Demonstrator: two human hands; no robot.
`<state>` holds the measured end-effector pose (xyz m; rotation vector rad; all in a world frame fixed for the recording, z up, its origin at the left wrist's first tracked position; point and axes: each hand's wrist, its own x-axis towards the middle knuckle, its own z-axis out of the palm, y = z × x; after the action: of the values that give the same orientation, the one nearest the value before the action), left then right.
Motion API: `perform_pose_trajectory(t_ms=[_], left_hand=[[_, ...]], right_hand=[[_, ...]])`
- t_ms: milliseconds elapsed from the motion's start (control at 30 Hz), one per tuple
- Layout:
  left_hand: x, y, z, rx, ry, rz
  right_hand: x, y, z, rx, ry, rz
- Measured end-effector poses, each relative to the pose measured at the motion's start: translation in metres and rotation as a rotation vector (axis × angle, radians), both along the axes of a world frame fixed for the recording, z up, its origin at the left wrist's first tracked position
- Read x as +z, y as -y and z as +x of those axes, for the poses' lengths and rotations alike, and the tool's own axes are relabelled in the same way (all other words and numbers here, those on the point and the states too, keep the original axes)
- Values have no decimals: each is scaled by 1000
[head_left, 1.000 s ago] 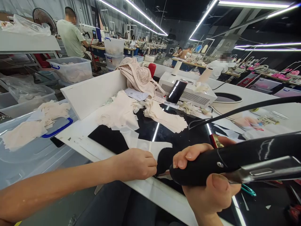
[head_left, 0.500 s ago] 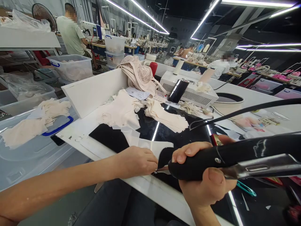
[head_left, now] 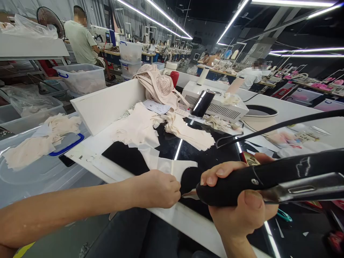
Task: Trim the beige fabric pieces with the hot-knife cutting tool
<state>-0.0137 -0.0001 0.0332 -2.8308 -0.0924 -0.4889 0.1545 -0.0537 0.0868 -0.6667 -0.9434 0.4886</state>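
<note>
My right hand [head_left: 242, 200] is wrapped round a black handheld tool [head_left: 282, 179] with a metal lever and a cable. Its rounded end points toward my left hand [head_left: 161, 188], whose fingers are closed on the edge of a pale fabric piece [head_left: 174, 168]. That piece lies over the glossy black surface [head_left: 126, 154] near the table's front edge. Between the hands shows a thin pale strip, too small to make out. Beyond them lie a cream fabric pile [head_left: 137, 125] and a stack of cut cream pieces [head_left: 190, 132].
Lace-trimmed beige garments [head_left: 158, 84], a black cylinder [head_left: 203, 104] and a white vented box [head_left: 215, 102] stand at the back. A teal tool [head_left: 284, 215] lies right. Plastic bins [head_left: 83, 79] are left. Other people sit at distant machines.
My right hand and the black tool have shifted slightly right. My left hand has turned a little and sits slightly lower, still closed at the fabric.
</note>
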Motion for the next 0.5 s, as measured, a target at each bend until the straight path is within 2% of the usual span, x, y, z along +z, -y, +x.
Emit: perform_pose_trajectory(t_ms=[333,500], left_hand=[[-14,-1,2,104,128,-175],[-17,-1,2,139,148,-236]], right_hand=[[-8,2,-2,37,25,34],[-9,-1,-5,11,25,39]])
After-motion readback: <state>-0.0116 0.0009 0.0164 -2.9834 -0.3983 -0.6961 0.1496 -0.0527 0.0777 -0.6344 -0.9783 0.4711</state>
